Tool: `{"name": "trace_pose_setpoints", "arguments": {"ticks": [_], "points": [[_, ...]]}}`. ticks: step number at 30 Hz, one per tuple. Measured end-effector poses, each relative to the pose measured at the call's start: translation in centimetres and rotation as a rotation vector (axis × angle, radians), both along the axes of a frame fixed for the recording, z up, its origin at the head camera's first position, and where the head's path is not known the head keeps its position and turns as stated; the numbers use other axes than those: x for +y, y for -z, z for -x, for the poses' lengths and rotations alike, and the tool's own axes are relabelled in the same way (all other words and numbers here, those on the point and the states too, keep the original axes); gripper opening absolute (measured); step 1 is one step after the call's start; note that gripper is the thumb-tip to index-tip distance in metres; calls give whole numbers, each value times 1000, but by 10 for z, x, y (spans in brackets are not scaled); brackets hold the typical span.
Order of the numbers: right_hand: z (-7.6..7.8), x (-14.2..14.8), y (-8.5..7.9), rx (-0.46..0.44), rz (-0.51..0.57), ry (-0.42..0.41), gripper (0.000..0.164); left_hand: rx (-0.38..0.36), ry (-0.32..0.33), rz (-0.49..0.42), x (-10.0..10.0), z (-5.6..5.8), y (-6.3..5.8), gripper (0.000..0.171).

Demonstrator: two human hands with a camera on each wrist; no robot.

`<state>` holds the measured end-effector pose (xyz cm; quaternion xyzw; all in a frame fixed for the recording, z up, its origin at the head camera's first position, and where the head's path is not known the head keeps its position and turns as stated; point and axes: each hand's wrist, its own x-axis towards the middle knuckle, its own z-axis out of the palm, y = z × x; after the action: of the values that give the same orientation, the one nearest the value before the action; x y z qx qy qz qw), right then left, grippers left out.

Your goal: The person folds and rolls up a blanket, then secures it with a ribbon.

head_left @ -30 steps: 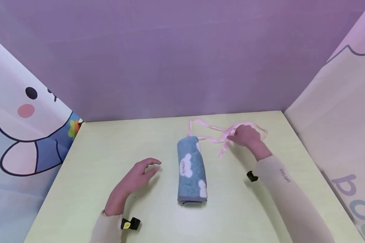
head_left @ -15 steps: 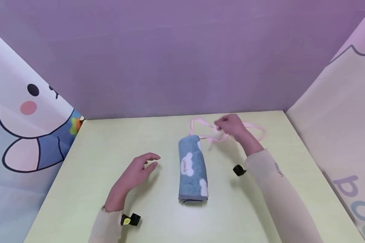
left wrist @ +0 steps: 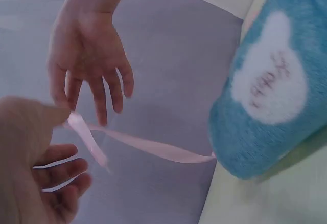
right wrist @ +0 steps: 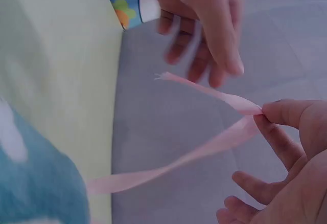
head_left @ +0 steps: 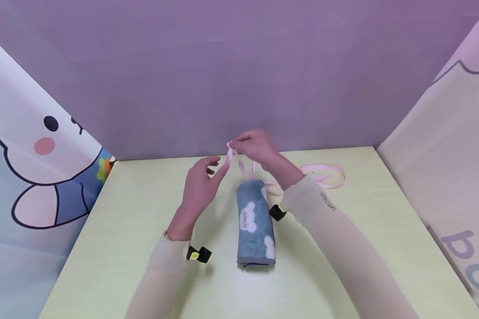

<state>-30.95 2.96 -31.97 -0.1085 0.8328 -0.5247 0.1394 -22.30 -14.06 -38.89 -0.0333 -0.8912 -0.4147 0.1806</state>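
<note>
A rolled blue towel (head_left: 249,241) with white bear-shaped patches lies upright in the head view, near the middle of the table. From its far end runs a pink ribbon (right wrist: 204,151); more of it lies looped on the table to the right. My right hand (head_left: 257,146) pinches the ribbon between thumb and index finger, raised beyond the towel's far end, and a short frayed tail hangs from the pinch. My left hand (head_left: 201,184) is close by on the left, fingers loosely bent and thumb extended. In the right wrist view it hovers just above the ribbon's tail, holding nothing.
The pale yellow table (head_left: 143,212) ends at a purple back wall (head_left: 239,79). Printed cloth panels stand on the left (head_left: 8,248) and right (head_left: 443,168). A small black block sits at each sleeve cuff.
My right hand has lifted part of the ribbon off the table and carried it left past the towel's far end. My left hand has moved forward and right towards it. The towel stays put.
</note>
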Motion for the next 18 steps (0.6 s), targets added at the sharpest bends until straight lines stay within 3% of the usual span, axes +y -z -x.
{"name": "trace_pose_setpoints", "arguments": {"ticks": [4, 9, 15, 18], "points": [[-3, -9, 7, -3, -24, 3, 26, 18, -88, 22, 3, 7, -3, 36], [-5, -9, 13, -22, -29, 4, 29, -6, -67, 35, 1, 11, 2, 28], [-2, -2, 27, -13, 12, -5, 35, 69, -56, 51, -4, 7, 5, 21], [7, 9, 38, 12, 18, -7, 34, 89, -89, 92, -21, 9, 1, 22]]}}
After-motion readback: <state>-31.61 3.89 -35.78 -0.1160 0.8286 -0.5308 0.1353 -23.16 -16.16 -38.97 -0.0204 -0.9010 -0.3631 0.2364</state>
